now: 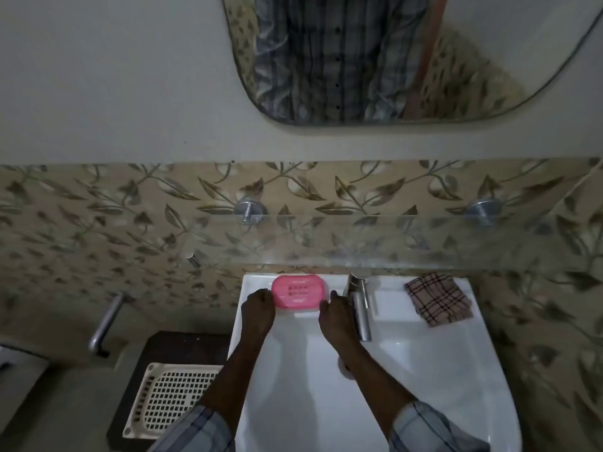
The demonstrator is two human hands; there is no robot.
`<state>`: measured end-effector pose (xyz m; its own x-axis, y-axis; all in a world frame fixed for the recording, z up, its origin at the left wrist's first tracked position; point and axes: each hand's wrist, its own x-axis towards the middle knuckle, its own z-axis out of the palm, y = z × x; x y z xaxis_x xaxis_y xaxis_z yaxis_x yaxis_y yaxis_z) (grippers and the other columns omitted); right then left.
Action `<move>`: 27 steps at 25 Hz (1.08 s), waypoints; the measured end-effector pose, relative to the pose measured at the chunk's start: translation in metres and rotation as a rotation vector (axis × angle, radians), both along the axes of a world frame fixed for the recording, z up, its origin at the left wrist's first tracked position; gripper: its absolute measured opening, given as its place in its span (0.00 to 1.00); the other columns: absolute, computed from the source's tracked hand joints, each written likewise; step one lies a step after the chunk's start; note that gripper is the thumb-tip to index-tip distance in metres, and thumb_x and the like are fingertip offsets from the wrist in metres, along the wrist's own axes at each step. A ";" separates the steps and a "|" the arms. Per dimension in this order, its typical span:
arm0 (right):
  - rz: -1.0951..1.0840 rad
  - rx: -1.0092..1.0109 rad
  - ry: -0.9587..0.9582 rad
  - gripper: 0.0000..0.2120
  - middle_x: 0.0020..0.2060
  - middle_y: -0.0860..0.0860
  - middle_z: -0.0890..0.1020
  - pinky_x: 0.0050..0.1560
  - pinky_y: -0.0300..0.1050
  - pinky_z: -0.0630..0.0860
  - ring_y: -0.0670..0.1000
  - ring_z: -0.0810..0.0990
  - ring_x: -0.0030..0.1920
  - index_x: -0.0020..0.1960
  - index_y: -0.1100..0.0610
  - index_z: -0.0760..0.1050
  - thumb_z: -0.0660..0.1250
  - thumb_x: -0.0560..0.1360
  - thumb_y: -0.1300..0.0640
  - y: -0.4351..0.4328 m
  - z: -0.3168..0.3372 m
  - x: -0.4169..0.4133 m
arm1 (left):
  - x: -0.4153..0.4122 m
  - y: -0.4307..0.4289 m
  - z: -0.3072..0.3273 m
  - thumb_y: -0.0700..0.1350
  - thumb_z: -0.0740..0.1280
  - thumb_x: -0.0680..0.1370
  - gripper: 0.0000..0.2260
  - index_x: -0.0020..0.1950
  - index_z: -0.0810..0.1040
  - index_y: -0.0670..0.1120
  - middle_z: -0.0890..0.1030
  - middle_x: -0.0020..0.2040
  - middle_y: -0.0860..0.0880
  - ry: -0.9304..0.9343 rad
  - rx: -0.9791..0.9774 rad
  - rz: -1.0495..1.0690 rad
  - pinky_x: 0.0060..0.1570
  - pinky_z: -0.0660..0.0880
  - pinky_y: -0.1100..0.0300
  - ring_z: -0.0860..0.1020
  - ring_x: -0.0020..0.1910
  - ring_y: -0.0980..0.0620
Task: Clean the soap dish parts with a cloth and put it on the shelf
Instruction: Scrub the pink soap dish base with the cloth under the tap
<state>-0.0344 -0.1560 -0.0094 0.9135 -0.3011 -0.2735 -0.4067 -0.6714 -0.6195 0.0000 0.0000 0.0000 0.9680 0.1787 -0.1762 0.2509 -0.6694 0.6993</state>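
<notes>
A pink soap dish (297,291) with its lid on lies on the back ledge of the white washbasin (456,370), left of the tap. My left hand (259,309) touches its left end and my right hand (336,313) touches its right end, fingers curled around the sides. A checked brown cloth (439,296) lies folded on the ledge at the right, apart from both hands. A glass shelf (408,239) on two metal brackets runs along the wall above the basin.
A chrome tap (360,301) stands just right of my right hand. A mirror (391,57) hangs above. To the left are a metal pipe handle (104,324) and a white perforated basket (169,402) on a dark stand.
</notes>
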 end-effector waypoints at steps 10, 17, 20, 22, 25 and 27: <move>-0.192 0.116 -0.198 0.15 0.58 0.61 0.81 0.59 0.45 0.74 0.59 0.79 0.59 0.65 0.62 0.78 0.61 0.82 0.58 0.010 0.014 0.013 | 0.004 -0.009 0.017 0.46 0.60 0.82 0.15 0.45 0.78 0.37 0.81 0.44 0.40 0.059 -0.167 0.242 0.48 0.73 0.52 0.80 0.51 0.34; -0.263 0.613 -0.329 0.11 0.47 0.59 0.86 0.42 0.52 0.86 0.58 0.86 0.45 0.57 0.63 0.83 0.63 0.80 0.67 -0.005 0.067 -0.039 | -0.040 0.025 0.055 0.68 0.61 0.75 0.39 0.65 0.78 0.33 0.76 0.65 0.29 0.850 -1.380 0.136 0.59 0.74 0.34 0.78 0.58 0.30; -0.181 0.616 -0.316 0.10 0.43 0.55 0.87 0.42 0.46 0.85 0.52 0.86 0.41 0.55 0.61 0.84 0.65 0.80 0.63 -0.012 0.079 -0.073 | -0.055 0.024 0.057 0.62 0.63 0.75 0.37 0.71 0.72 0.33 0.67 0.72 0.26 1.122 -1.402 -0.094 0.58 0.75 0.32 0.78 0.60 0.28; -0.143 0.691 -0.245 0.09 0.36 0.50 0.85 0.36 0.41 0.82 0.44 0.83 0.35 0.51 0.59 0.85 0.69 0.78 0.56 -0.023 0.076 -0.089 | -0.063 0.015 0.057 0.61 0.63 0.76 0.35 0.70 0.73 0.34 0.68 0.72 0.26 1.098 -1.383 -0.094 0.52 0.77 0.35 0.80 0.54 0.29; -0.175 0.451 -0.299 0.17 0.29 0.50 0.83 0.33 0.44 0.79 0.48 0.82 0.30 0.41 0.59 0.83 0.70 0.74 0.45 -0.075 0.057 -0.113 | -0.074 0.008 0.052 0.64 0.59 0.76 0.36 0.67 0.75 0.33 0.74 0.66 0.26 1.036 -1.401 -0.061 0.44 0.79 0.39 0.80 0.47 0.31; -0.125 -0.071 -0.344 0.07 0.44 0.56 0.87 0.47 0.51 0.82 0.57 0.86 0.46 0.48 0.57 0.85 0.72 0.76 0.54 -0.130 0.038 -0.118 | -0.079 0.008 0.050 0.64 0.57 0.76 0.37 0.66 0.76 0.32 0.76 0.64 0.27 1.036 -1.385 -0.003 0.41 0.79 0.39 0.81 0.45 0.32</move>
<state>-0.1521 -0.2859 0.0289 0.9033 -0.4236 0.0684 -0.2647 -0.6755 -0.6882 -0.0791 0.0078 0.0498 0.3621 -0.6328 -0.6844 0.9321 0.2398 0.2714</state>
